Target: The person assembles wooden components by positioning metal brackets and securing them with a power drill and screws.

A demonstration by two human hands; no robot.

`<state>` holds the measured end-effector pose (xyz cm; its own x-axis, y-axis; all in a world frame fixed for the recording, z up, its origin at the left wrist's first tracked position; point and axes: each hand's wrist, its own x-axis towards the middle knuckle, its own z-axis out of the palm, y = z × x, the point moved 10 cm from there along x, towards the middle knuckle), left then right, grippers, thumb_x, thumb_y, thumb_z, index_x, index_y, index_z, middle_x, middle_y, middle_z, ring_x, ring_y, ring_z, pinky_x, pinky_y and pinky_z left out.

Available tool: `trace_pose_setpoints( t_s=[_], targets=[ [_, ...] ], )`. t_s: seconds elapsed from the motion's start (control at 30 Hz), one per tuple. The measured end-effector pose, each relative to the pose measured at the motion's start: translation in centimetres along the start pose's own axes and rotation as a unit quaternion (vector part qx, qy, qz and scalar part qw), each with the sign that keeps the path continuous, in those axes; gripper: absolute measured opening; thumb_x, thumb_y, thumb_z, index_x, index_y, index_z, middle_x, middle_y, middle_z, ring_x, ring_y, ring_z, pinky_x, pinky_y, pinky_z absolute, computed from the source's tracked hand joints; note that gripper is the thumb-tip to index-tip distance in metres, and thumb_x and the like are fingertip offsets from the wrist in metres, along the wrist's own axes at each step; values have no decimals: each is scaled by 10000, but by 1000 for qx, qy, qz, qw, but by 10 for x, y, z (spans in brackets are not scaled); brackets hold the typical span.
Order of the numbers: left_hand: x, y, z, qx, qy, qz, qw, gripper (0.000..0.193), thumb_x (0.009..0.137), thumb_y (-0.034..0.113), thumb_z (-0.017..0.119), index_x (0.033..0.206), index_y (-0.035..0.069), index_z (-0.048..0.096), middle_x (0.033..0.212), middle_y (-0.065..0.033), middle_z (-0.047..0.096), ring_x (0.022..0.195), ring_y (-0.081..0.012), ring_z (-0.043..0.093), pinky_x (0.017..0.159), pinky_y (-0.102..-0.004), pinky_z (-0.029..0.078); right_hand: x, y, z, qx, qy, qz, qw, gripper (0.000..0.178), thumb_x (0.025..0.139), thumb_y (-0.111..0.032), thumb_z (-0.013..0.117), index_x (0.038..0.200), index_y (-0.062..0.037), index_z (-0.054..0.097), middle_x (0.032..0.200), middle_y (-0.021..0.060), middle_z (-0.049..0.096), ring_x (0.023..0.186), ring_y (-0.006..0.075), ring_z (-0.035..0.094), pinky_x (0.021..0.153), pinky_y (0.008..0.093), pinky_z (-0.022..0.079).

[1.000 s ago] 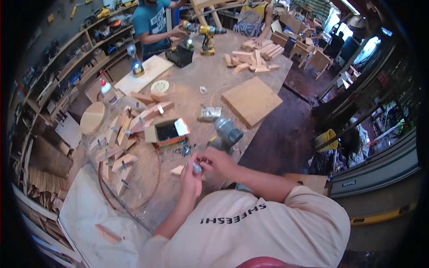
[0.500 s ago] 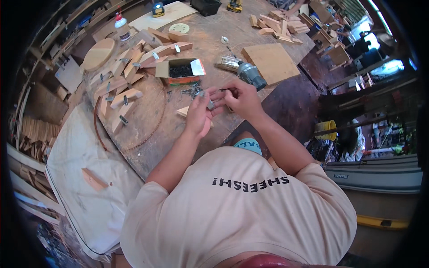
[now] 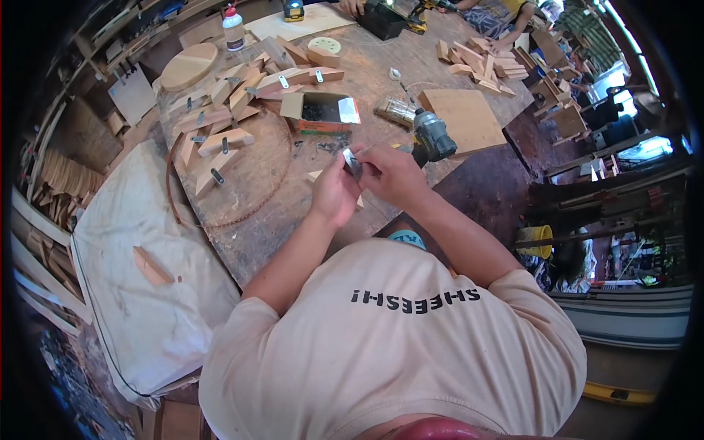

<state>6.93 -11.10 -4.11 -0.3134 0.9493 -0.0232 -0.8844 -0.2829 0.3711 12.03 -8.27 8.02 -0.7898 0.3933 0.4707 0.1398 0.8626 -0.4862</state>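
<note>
Your left hand (image 3: pixel 334 195) gripped a small metal bracket (image 3: pixel 353 164) at its fingertips, and your right hand (image 3: pixel 397 176) met it there; whether that hand pinched it or merely touched it, I cannot tell. Beyond and left of your left hand, several angled wooden blocks (image 3: pixel 236 138) already bore metal pieces, so that share looked done. The gripped one seemed not yet fixed to wood. Past your fingertips stood an open cardboard box (image 3: pixel 320 128); right of your right hand lay a cordless driver (image 3: pixel 434 136).

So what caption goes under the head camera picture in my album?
Left hand holds a small metal piece, right hand close by, with an open box and power drill beyond.
</note>
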Motion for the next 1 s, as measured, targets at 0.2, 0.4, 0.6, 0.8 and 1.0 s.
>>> trace_pose_setpoints(
  t_s=[0.2,0.4,0.6,0.8,1.0],
  targets=[
    [4,2,-35,49,58,18,997,308,998,266,454,1252,97,496,1189,-61,559,1107,-178,540,959,-351,430,-2,22,37,-3,-95,0,995,94,754,-101,625,812,-64,562,774,136,582,715,337,605,619,425,500],
    [5,-3,-29,108,50,20,993,250,1020,239,402,1166,60,499,1104,-72,583,1026,-175,578,913,-341,469,-4,27,15,32,-40,46,998,126,815,-148,627,895,-50,624,832,142,618,774,334,622,666,417,504],
    [20,-11,-13,127,31,-2,991,239,1019,255,406,1101,51,499,1047,-78,586,955,-164,604,847,-339,519,-15,49,4,47,-22,84,995,163,821,-139,649,959,-52,640,867,145,647,788,321,639,687,384,515],
    [23,-16,-34,137,42,-4,990,233,1014,231,427,1152,59,503,1089,-73,596,946,-170,615,814,-346,536,-12,42,1,57,-5,50,997,194,828,-141,653,1009,-72,658,828,131,653,747,308,648,655,370,521],
    [19,-15,-22,174,30,-1,984,244,1019,251,406,1131,67,520,1070,-77,611,970,-172,616,855,-367,519,-15,37,-2,28,-15,49,998,172,846,-134,642,1009,-85,669,817,123,657,727,302,646,628,375,515]
  ],
)
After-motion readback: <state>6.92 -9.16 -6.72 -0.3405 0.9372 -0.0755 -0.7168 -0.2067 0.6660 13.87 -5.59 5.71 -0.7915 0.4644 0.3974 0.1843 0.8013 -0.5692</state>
